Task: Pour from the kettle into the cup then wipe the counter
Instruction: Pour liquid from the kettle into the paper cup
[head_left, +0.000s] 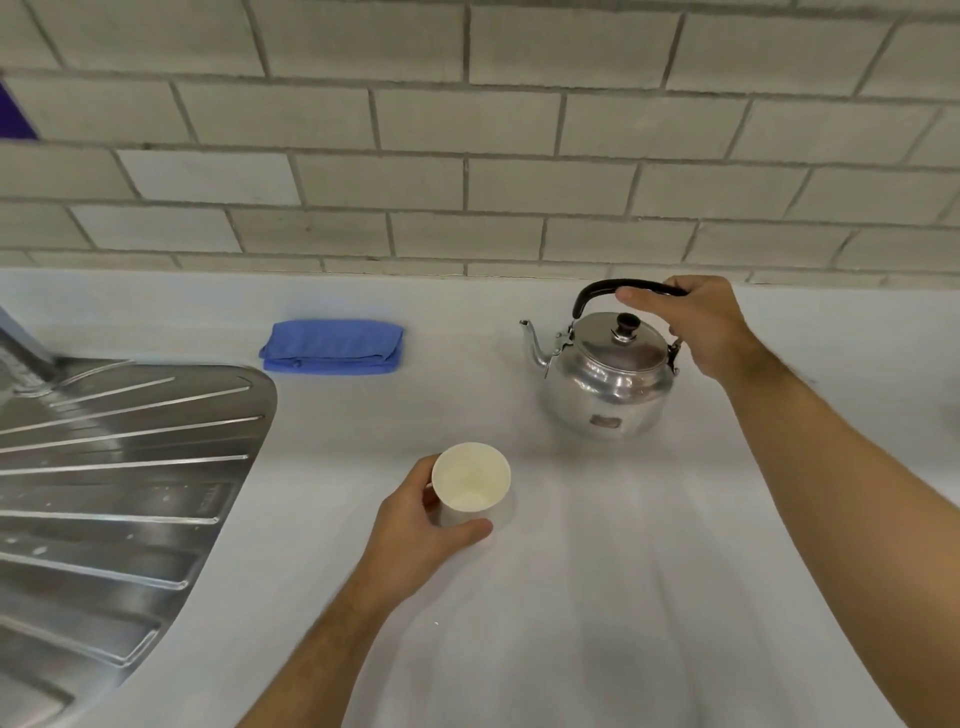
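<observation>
A shiny metal kettle (605, 382) with a black arched handle and a black lid knob stands upright on the white counter (597, 571), spout pointing left. My right hand (698, 325) is closed around the right part of the handle. A white paper cup (470, 480) stands upright nearer to me, left of the kettle, and looks empty. My left hand (421, 530) wraps around its left side and base. A folded blue cloth (332, 346) lies flat near the back of the counter, left of the kettle.
A ribbed steel sink drainboard (114, 467) fills the left side, set into the counter. A grey tiled wall (467, 156) rises straight behind the counter. A small purple patch (13, 117) shows at the wall's left edge.
</observation>
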